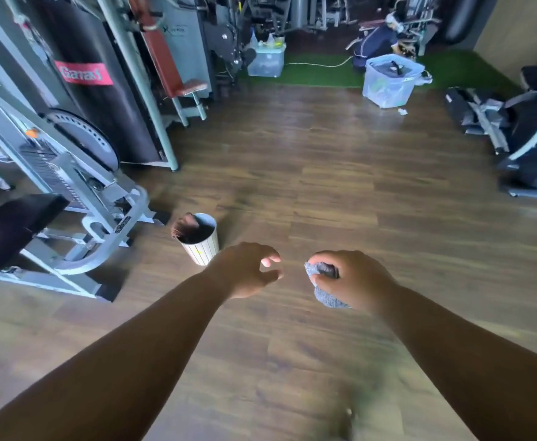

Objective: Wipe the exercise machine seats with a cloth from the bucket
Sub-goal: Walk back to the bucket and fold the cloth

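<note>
My right hand [353,280] is closed around a bunched grey-blue cloth [326,297] that hangs a little below the fist. My left hand [248,270] hovers beside it, empty, fingers curled and apart. A small white ribbed bucket [202,248] stands on the wood floor just left of my left hand, with a dark brown cloth [184,227] draped over its rim. A black padded seat [12,226] of a grey-framed machine sits at the left edge. A reddish-brown seat and backrest [190,87] belong to a machine further back.
A black punching bag [95,78] hangs at the back left. Two clear plastic bins [388,81] [265,62] stand near the green turf strip [321,73]. A dark exercise machine [528,144] lies at the right. Wood floor [324,173] stretches ahead.
</note>
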The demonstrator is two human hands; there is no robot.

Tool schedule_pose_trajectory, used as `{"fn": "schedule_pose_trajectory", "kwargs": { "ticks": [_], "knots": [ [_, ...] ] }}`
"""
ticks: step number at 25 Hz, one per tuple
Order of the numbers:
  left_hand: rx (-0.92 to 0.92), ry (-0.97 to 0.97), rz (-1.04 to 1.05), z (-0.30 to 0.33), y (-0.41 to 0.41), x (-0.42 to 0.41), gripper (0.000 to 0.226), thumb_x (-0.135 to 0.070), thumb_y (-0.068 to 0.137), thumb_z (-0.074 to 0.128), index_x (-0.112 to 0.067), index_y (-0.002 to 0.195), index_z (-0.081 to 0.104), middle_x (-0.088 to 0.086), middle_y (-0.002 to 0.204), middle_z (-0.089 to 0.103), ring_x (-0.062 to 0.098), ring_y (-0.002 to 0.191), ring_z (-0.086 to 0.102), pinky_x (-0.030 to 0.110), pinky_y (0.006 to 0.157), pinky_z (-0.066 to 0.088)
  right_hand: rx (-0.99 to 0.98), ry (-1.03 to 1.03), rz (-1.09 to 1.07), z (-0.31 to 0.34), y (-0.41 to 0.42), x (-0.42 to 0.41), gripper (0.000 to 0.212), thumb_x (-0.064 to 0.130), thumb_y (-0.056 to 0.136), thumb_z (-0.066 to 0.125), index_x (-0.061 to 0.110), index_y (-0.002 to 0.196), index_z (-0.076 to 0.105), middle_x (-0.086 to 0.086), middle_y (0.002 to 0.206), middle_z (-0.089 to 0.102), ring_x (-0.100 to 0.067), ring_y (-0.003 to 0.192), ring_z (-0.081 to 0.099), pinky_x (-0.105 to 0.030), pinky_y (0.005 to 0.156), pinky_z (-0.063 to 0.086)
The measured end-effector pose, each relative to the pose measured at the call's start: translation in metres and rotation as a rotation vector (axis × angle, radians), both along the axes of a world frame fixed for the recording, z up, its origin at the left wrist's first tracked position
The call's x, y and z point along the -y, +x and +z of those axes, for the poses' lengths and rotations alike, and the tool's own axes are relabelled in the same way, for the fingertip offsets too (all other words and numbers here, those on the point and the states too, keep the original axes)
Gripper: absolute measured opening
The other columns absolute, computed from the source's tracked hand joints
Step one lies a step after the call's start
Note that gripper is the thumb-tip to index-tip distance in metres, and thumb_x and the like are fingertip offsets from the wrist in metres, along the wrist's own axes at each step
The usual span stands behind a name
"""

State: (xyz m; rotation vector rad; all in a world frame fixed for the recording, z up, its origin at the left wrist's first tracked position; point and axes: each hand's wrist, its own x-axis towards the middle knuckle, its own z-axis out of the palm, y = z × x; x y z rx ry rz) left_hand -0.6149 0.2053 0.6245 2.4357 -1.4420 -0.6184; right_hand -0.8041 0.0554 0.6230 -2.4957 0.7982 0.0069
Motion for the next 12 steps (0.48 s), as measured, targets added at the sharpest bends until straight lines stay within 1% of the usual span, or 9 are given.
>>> {"fn": "schedule_pose_trajectory", "kwargs": {
  "ticks": [4, 7, 8, 10, 12],
  "knots": [
    [0.023, 0.001, 0.125, -0.008, 0.069, 0.047, 0.036, -0.061, 0.086, 0.059, -0.046, 0.120, 0.059, -0.025, 0.114, 0.063, -0.003, 0.097, 0.059, 0.027, 0.090, 0.049, 0.002, -0.001, 0.115, -0.006, 0.087, 0.078, 0.021, 0.047, 0.090, 0.058, 0.046, 0.111, 0.060, 0.017, 0.090, 0.063, -0.007, 0.084, 0.059, -0.027, 0.077, 0.048],
    [0.038, 0.016, 0.266, -0.010, 0.121, 0.077, 0.036, -0.059, 0.087, 0.058, -0.047, 0.120, 0.059, -0.024, 0.117, 0.062, 0.001, 0.096, 0.057, 0.025, 0.086, 0.047, -0.011, -0.025, 0.241, -0.002, 0.164, 0.128, 0.022, 0.047, 0.090, 0.058, 0.044, 0.112, 0.061, 0.015, 0.088, 0.062, -0.007, 0.084, 0.059, -0.025, 0.070, 0.044],
    [0.032, 0.009, 0.313, -0.011, 0.136, 0.085, 0.034, -0.058, 0.086, 0.058, -0.047, 0.118, 0.060, -0.023, 0.119, 0.061, 0.003, 0.098, 0.057, 0.026, 0.087, 0.047, -0.013, -0.025, 0.279, 0.000, 0.188, 0.139, 0.021, 0.047, 0.091, 0.058, 0.043, 0.111, 0.061, 0.014, 0.089, 0.063, -0.008, 0.085, 0.060, -0.025, 0.070, 0.045],
    [0.008, -0.023, 0.399, -0.012, 0.163, 0.097, 0.032, -0.056, 0.085, 0.058, -0.045, 0.115, 0.062, -0.020, 0.120, 0.060, 0.006, 0.101, 0.057, 0.028, 0.090, 0.050, -0.018, -0.006, 0.345, 0.005, 0.232, 0.155, 0.021, 0.046, 0.090, 0.058, 0.043, 0.111, 0.062, 0.013, 0.093, 0.065, -0.012, 0.088, 0.061, -0.027, 0.076, 0.049],
    [0.009, -0.016, 0.453, -0.012, 0.193, 0.106, 0.031, -0.052, 0.088, 0.059, -0.044, 0.118, 0.063, -0.020, 0.112, 0.061, 0.006, 0.095, 0.057, 0.025, 0.083, 0.048, -0.022, 0.008, 0.402, 0.006, 0.277, 0.166, 0.023, 0.046, 0.090, 0.059, 0.044, 0.113, 0.062, 0.013, 0.094, 0.065, -0.013, 0.089, 0.061, -0.030, 0.081, 0.050]
  ]
}}
